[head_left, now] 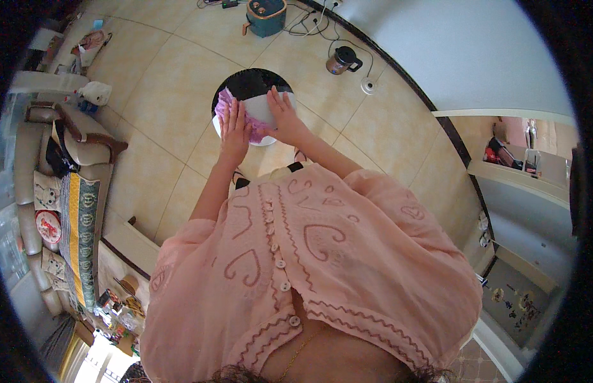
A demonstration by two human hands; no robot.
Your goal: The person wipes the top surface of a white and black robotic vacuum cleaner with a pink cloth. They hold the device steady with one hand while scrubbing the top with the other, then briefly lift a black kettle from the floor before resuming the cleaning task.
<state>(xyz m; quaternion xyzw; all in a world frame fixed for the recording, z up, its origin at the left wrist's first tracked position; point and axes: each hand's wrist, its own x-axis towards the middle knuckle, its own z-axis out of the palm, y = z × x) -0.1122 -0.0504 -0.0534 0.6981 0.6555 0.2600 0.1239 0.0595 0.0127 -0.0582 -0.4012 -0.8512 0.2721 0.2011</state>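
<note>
- Nearest to the camera is the person's own pink blouse (322, 255), with one row of small buttons and heart patterns on it; both forearms go out from it toward the top of the picture.
- The left hand (234, 124) lies flat and open, fingers stretched, palm down on a purple cloth (227, 105). It grips nothing; it only presses on the cloth.
- The right hand (282, 115) is also open and flat, fingers spread. It rests on a pale grey sheet (263, 107) that lies between the two hands.
- The purple cloth is under the left hand and shows beside its fingers, on the left part of the round table (248, 82). Its lower edge also shows between the two wrists.
- The round table has a black top and a white rim, and it stands on the tiled floor (162, 96).
- Count: two hands, one cloth, one grey sheet, one round table.
- Farther away on the floor stand one dark kettle (341, 60) with a cord and one green cooker (266, 16).
- One sofa (60, 191) with cushions is at the left side.
</note>
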